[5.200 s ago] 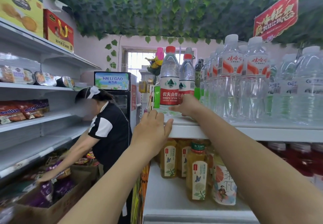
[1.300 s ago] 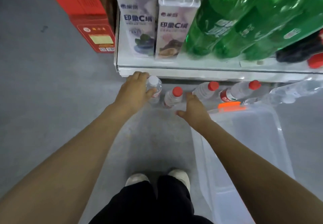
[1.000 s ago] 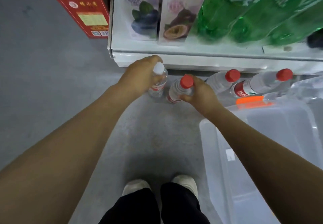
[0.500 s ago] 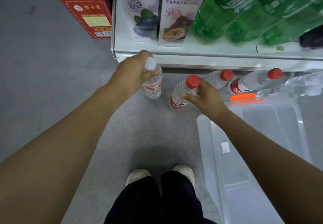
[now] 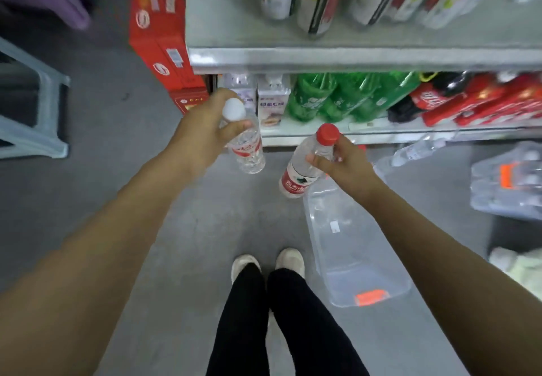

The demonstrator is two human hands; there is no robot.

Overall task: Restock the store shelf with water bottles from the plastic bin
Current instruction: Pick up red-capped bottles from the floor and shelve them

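My left hand (image 5: 202, 132) grips a clear water bottle with a white cap (image 5: 246, 147) by its neck, held in the air above the grey floor. My right hand (image 5: 346, 164) grips a second water bottle with a red cap and red label (image 5: 302, 170), also by the neck. Both bottles hang in front of the white store shelf (image 5: 352, 59). The clear plastic bin (image 5: 352, 246) with orange latches stands on the floor under my right forearm, and I see no bottles inside it. More water bottles (image 5: 416, 150) lie on the floor by the shelf base.
The bottom shelf holds drink cartons (image 5: 272, 103), green bottles (image 5: 337, 97) and red cola bottles (image 5: 469, 103). Red boxes (image 5: 164, 38) stand stacked left of the shelf. A shrink-wrapped bottle pack (image 5: 510, 182) lies at the right. A pale stool (image 5: 35, 106) stands at the left.
Both hands have lifted their bottles up off the floor. The view has risen and pulled back, so a higher shelf level and the whole bin now show.
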